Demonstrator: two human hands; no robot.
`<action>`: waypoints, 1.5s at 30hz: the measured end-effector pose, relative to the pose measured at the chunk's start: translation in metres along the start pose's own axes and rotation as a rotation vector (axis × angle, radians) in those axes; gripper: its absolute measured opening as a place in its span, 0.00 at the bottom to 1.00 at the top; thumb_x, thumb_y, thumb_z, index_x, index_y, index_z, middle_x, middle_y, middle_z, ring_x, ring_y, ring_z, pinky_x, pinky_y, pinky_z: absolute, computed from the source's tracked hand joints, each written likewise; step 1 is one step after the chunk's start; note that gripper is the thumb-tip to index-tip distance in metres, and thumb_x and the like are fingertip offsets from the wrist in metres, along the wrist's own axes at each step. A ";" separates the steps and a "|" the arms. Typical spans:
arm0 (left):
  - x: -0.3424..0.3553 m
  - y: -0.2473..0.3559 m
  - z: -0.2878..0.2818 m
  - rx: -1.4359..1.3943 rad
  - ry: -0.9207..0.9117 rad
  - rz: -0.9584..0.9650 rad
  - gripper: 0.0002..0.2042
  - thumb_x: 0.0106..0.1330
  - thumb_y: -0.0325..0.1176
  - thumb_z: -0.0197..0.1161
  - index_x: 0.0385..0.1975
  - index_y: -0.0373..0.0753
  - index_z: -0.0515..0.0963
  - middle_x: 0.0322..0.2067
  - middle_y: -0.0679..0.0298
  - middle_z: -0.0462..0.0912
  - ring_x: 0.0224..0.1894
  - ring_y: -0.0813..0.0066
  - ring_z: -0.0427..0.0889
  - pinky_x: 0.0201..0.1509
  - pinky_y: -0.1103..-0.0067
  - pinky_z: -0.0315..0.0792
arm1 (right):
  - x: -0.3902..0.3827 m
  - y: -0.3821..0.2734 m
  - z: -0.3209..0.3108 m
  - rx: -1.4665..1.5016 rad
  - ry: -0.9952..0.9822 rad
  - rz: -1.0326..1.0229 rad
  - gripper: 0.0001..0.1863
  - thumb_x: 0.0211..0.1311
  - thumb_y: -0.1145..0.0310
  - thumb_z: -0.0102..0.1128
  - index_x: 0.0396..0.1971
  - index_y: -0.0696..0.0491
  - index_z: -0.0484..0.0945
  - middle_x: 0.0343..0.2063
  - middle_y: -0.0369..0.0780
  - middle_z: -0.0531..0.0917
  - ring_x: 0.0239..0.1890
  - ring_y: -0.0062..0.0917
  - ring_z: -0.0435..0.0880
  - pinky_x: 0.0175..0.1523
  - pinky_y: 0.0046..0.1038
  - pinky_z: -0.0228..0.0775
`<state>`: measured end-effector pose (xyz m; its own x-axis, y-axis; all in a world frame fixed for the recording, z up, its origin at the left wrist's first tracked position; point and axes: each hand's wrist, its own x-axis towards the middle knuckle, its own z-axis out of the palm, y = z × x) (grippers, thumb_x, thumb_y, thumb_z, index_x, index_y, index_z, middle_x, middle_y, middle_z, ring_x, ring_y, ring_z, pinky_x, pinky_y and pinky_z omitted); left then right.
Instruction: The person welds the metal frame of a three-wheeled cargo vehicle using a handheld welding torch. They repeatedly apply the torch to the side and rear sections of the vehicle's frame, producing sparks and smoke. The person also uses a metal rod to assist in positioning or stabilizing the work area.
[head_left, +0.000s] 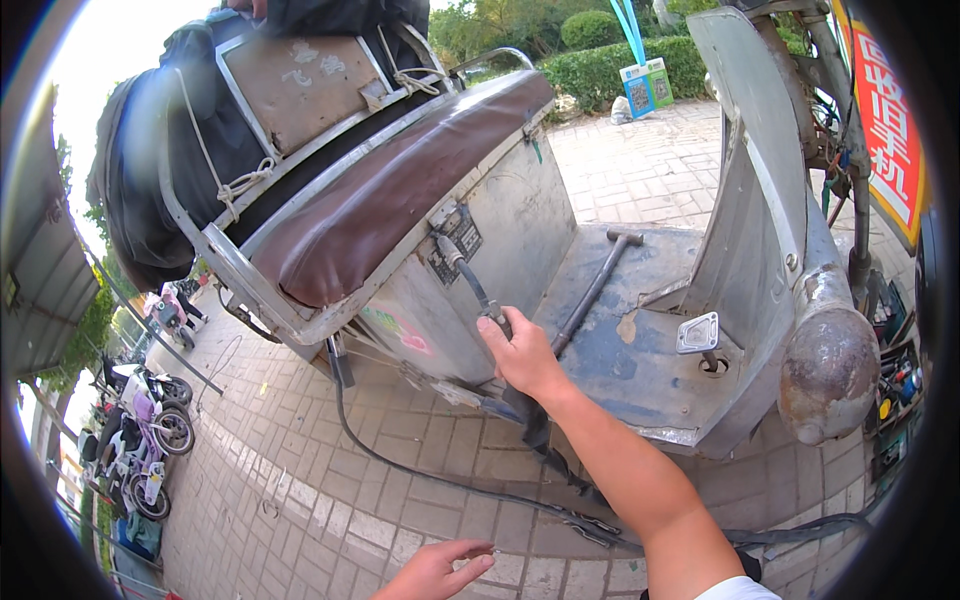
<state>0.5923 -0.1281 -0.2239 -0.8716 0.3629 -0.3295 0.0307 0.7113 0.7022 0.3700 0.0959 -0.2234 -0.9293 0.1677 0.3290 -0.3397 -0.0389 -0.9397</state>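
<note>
My right hand [522,352] is closed round a slim dark rod with a grey end [468,272]. The grey end is in front of the metal box under the brown seat [400,170] of a worn tricycle; I cannot tell whether they touch. Below that hand hangs a dark strip [535,425], whose link to the rod is hidden. Low in the picture, my left hand [440,570] holds nothing, its fingers stretched and thumb apart. Beside my right hand, a T-topped metal lever [598,290] leans over the blue-grey footboard [600,345].
A black hose [420,475] runs across the paving. A metal pedal [698,333] rises from the footboard, near a rusty rounded front part [828,370]. Two code cards [645,88] hang on a blue strap. Parked two-wheelers [150,440] stand left; a red sign [885,125] stands right.
</note>
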 end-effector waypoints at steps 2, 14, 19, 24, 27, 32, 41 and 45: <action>0.000 0.000 0.000 -0.008 -0.004 -0.010 0.19 0.69 0.44 0.61 0.52 0.37 0.80 0.48 0.55 0.84 0.49 0.63 0.83 0.52 0.71 0.76 | 0.004 0.007 0.003 -0.046 0.045 -0.092 0.26 0.67 0.50 0.59 0.42 0.64 0.75 0.20 0.46 0.80 0.23 0.32 0.80 0.33 0.33 0.72; 0.000 0.002 -0.001 0.016 -0.006 -0.005 0.19 0.69 0.44 0.61 0.52 0.37 0.80 0.47 0.55 0.85 0.47 0.65 0.84 0.50 0.72 0.77 | -0.004 -0.006 0.005 -0.237 0.091 -0.171 0.25 0.67 0.50 0.56 0.40 0.62 0.76 0.28 0.54 0.83 0.35 0.50 0.83 0.40 0.41 0.73; 0.000 -0.009 0.001 0.016 -0.005 0.014 0.20 0.69 0.44 0.61 0.53 0.37 0.79 0.48 0.55 0.84 0.48 0.65 0.84 0.50 0.72 0.77 | -0.004 -0.014 0.010 -0.106 0.063 0.002 0.26 0.67 0.49 0.56 0.39 0.62 0.76 0.25 0.50 0.82 0.30 0.46 0.83 0.37 0.39 0.73; 0.000 -0.006 -0.001 -0.030 -0.033 -0.042 0.20 0.69 0.44 0.61 0.54 0.36 0.78 0.49 0.55 0.84 0.49 0.64 0.83 0.52 0.72 0.76 | -0.007 -0.036 0.008 0.088 -0.021 0.165 0.25 0.68 0.48 0.55 0.36 0.61 0.73 0.19 0.41 0.78 0.17 0.29 0.80 0.26 0.32 0.71; 0.004 -0.010 -0.001 -0.043 -0.050 -0.040 0.21 0.70 0.44 0.61 0.54 0.35 0.78 0.49 0.54 0.84 0.50 0.64 0.83 0.52 0.72 0.76 | -0.003 -0.035 0.003 0.101 -0.042 0.154 0.25 0.68 0.48 0.55 0.34 0.61 0.72 0.18 0.39 0.76 0.14 0.24 0.78 0.23 0.30 0.70; 0.008 -0.010 0.002 -0.051 -0.064 -0.035 0.21 0.70 0.45 0.61 0.54 0.35 0.78 0.49 0.53 0.83 0.50 0.63 0.83 0.52 0.71 0.76 | -0.003 -0.045 -0.002 0.010 -0.079 0.173 0.25 0.68 0.48 0.56 0.34 0.60 0.71 0.19 0.40 0.76 0.16 0.25 0.78 0.26 0.32 0.71; 0.012 -0.011 0.005 -0.029 -0.074 -0.030 0.21 0.70 0.45 0.61 0.53 0.35 0.79 0.49 0.53 0.83 0.50 0.62 0.82 0.51 0.71 0.76 | 0.000 -0.034 0.002 -0.087 -0.044 0.121 0.27 0.67 0.48 0.55 0.39 0.63 0.74 0.33 0.57 0.83 0.41 0.54 0.82 0.47 0.43 0.72; 0.012 -0.010 0.005 -0.034 -0.079 -0.027 0.20 0.70 0.44 0.60 0.52 0.34 0.79 0.49 0.53 0.83 0.50 0.62 0.82 0.51 0.70 0.75 | 0.002 -0.030 0.004 -0.083 -0.031 0.095 0.26 0.67 0.48 0.55 0.38 0.63 0.74 0.31 0.57 0.83 0.39 0.53 0.82 0.46 0.43 0.72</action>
<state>0.5841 -0.1280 -0.2375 -0.8305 0.3912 -0.3964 -0.0100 0.7012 0.7129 0.3779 0.0935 -0.1946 -0.9610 0.1370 0.2401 -0.2385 0.0285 -0.9707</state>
